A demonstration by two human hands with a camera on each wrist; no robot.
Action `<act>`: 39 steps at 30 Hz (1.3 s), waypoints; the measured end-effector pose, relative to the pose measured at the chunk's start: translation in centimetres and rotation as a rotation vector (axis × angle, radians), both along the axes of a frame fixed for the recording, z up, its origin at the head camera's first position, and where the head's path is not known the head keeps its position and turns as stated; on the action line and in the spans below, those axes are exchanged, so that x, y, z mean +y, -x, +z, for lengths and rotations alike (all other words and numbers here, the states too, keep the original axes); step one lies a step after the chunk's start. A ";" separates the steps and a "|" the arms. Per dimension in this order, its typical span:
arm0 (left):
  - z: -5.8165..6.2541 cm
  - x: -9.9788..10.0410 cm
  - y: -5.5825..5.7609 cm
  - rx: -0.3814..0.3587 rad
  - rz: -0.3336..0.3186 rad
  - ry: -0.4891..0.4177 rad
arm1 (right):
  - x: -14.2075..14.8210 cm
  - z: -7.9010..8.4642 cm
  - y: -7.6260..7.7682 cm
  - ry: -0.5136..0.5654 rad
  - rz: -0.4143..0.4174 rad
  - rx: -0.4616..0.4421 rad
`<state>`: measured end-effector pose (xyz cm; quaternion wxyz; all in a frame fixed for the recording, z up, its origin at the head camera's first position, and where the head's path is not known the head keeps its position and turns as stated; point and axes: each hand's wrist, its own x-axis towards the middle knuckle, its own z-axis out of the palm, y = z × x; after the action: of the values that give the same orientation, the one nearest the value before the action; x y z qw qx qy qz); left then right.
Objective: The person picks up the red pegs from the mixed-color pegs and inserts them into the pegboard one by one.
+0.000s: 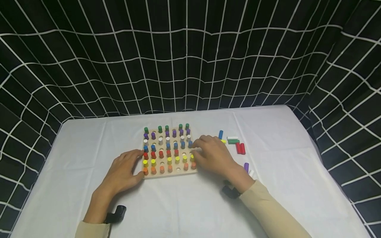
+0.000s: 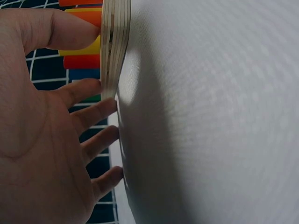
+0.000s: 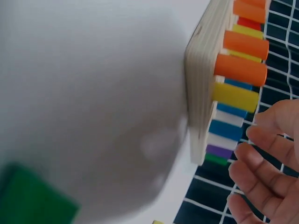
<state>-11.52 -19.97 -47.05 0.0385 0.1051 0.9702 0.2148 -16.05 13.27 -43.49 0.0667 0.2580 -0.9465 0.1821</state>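
A wooden peg board (image 1: 170, 176) carries rows of coloured pegs, from orange at the front to green at the back, with several bare holes among them. Against its left side rests my left hand (image 1: 122, 173), thumb at the front corner, fingers spread; the left wrist view shows the thumb and index fingertips right at the layered edge (image 2: 116, 42). My right hand (image 1: 215, 154) hovers by the board's right edge, close to a blue peg (image 1: 190, 144) and a yellow peg (image 3: 236, 96). Its fingers are loosely bent, with no peg visible between them.
Right of the board lie loose pegs: blue (image 1: 220, 134), white (image 1: 232, 138), green (image 1: 233, 141) and two red ones (image 1: 240, 148). A purple peg (image 1: 246, 167) and a white one (image 1: 251, 173) lie by the right wrist. Dark gridded curtains (image 1: 190, 66) surround the white-covered table (image 1: 285, 165).
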 end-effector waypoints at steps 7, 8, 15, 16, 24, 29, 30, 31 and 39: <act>0.1 -0.1 -0.1 -0.001 0.004 -0.003 | 1.3 -0.4 -0.1 -0.009 -0.014 0.039; 0.1 -0.1 -0.1 -0.001 0.006 -0.003 | 1.4 -0.4 -0.1 -0.010 -0.018 0.037; -0.1 -0.1 -0.1 0.000 0.007 -0.006 | 2.6 -0.7 -0.2 -0.009 -0.041 0.033; -0.1 -0.1 -0.1 -0.002 0.006 -0.007 | 2.9 -0.8 -0.2 -0.012 -0.042 0.036; -0.1 -0.1 -0.4 -0.010 0.004 -0.002 | 5.0 -1.1 -0.3 -0.017 -0.079 0.038; -0.3 -0.1 -0.3 -0.006 0.007 -0.006 | 6.3 -0.7 -0.1 -0.019 -0.126 0.007; -0.3 -0.1 -0.3 -0.005 0.007 -0.007 | 6.6 -0.6 0.0 -0.018 -0.135 -0.001; -0.3 -0.1 -0.2 -0.003 0.007 -0.008 | 6.9 -0.6 0.1 -0.013 -0.143 -0.006; -0.2 0.0 0.1 -0.011 0.007 -0.002 | 8.6 -0.7 -0.1 -0.009 -0.209 -0.048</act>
<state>-11.58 -19.96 -47.22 0.0432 0.1007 0.9701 0.2166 -15.97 21.89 -44.23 0.0618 0.1536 -0.9704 0.1759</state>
